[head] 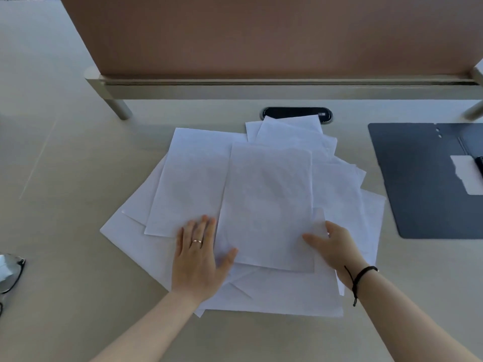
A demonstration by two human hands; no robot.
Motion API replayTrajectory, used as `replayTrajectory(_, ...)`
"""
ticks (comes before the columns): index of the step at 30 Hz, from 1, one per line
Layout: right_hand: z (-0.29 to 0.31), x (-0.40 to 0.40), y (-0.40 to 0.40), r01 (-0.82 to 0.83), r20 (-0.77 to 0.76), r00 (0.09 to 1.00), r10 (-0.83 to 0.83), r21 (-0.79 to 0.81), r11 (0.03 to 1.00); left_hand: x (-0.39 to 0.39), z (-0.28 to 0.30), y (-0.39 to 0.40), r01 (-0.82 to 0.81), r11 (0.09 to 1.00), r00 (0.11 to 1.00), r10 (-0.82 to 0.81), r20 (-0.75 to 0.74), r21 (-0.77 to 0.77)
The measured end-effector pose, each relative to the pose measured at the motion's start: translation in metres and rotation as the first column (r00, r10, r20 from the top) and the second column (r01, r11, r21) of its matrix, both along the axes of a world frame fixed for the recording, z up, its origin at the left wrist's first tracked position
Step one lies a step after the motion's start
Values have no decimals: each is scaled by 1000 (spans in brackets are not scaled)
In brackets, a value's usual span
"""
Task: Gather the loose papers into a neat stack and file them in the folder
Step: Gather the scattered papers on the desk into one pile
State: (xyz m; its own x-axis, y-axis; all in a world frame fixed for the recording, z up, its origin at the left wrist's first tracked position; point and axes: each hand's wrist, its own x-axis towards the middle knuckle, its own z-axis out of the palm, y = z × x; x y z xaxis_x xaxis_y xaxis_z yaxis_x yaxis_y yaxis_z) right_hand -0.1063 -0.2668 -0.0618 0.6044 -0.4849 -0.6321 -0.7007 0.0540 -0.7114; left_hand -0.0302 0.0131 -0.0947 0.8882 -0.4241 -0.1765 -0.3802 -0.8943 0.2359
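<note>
Papers (261, 194) lie fanned under and ahead of both hands, long axes running away from me. Left hand (197, 257) presses flat, fingers straight; right hand (333, 246) pinches sheet edges. Folder (423, 178) sits open, right-hand side, nearer that hand.

Both forearms are bare, with no sleeves showing. The left hand (196, 259) wears a thin gold-coloured ring (197, 241) on one finger. The right hand (337, 250) has a thin black cord bracelet (359, 279) at the wrist (a loose end hangs down).
</note>
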Motion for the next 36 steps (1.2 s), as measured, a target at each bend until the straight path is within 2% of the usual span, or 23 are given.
replayTrajectory(5, -5, 7, -14, -81, 79, 993, 85, -60, 995, -8, 4, -20, 74, 972, 988, -42, 146, -225)
replayTrajectory(9, -6, 12, -35, -201, 122, 969, 216, -126, 971, 30, 2, -34, -98, 916, 973, 171, 157, -388)
replayTrajectory(11, -5, 17, -42, -250, 156, 949, 273, -154, 956, 57, -6, -39, -167, 930, 970, 214, 115, -328)
replayTrajectory(14, -9, 19, -48, -296, 181, 923, 339, -227, 928, 78, -22, -44, -195, 973, 976, 205, 77, -126)
replayTrajectory(16, -16, 17, -46, -281, 223, 911, 346, -276, 919, 78, -24, -45, -198, 976, 973, 208, 104, -94)
replayTrajectory(19, -26, 5, -37, -191, 314, 893, 324, -387, 902, 61, -13, -50, -214, 968, 958, 234, 163, -132)
replayTrajectory(22, -37, -6, -27, -135, 386, 858, 338, -466, 875, 29, -9, -61, -90, 981, 970, 126, 210, -169)
replayTrajectory(25, -42, -9, -24, -135, 417, 810, 411, -550, 824, 11, -12, -62, 32, 969, 987, 9, 163, -243)
replayTrajectory(27, -42, -13, -24, -123, 454, 777, 436, -570, 813, 11, -13, -54, 61, 947, 995, -32, 93, -317)
replayTrajectory(29, -42, -21, -28, -100, 499, 759, 418, -546, 832, 18, -13, -39, 48, 945, 994, -12, 113, -323)
replayTrajectory(31, -43, -29, -31, -82, 523, 757, 391, -519, 851, 28, -15, -17, -46, 984, 982, 76, 172, -171)
replayTrajectory(33, -40, -34, -33, -58, 533, 761, 371, -513, 857, 34, -17, 4, -179, 984, 974, 176, 141, 13)
replayTrajectory(36, -35, -36, -35, -43, 542, 764, 351, -500, 865, 33, -22, 18, -224, 970, 973, 218, 72, 95)
